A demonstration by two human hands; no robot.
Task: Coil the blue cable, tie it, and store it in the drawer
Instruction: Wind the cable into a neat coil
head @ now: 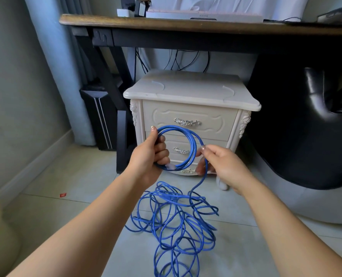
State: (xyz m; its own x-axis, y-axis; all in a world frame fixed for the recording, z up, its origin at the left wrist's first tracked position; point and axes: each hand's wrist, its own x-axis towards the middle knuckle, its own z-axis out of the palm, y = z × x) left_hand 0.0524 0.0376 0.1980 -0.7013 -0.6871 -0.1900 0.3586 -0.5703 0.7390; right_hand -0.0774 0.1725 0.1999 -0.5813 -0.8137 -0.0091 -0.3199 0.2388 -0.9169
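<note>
Mid-coil, with only a few loops gathered so far. Left hand [152, 152] curled tight round a small hoop of thin blue network cable [193, 143], held up in front of the cream carved bedside cabinet [190, 90]; clear plastic plug [170, 166] tucked at the bottom of the hoop, by the fingers. Right hand [224, 164] pinching the running strand between thumb and fingertips, just beside the hoop. Most of the cable lying in a loose tangled heap [176, 218] on the pale grey tiled floor [76, 206] below.

Best to lay each new loop to the same size, let the strand slide through the pinch, and lift gently so as not to tighten snags in the heap.

Two drawers [162, 116] shut, ornate silver handles [187, 122] facing. Dark wooden desk [166, 23] above, black leather chair [316, 116] to the right, small red scrap [62, 194] on the tiles near the wall
</note>
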